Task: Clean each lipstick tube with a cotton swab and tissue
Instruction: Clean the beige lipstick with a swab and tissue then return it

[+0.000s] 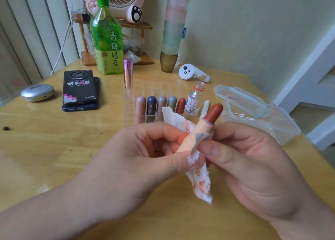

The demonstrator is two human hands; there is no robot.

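- left hand [145,149] grips the peach lipstick [199,131], red tip out
- right hand [244,160] pinches a stained tissue [199,181] round it
- more capped lipsticks [151,109] racked behind, swab box [272,123] to the right

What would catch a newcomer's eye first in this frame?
The open lipstick, its brick-red bullet pointing up and right, sits at centre between the left hand and the right hand, wrapped in a red-smeared tissue. Behind it, a row of capped lipsticks stands in a clear organiser. A tall green tea bottle rises at the back of the wooden table.
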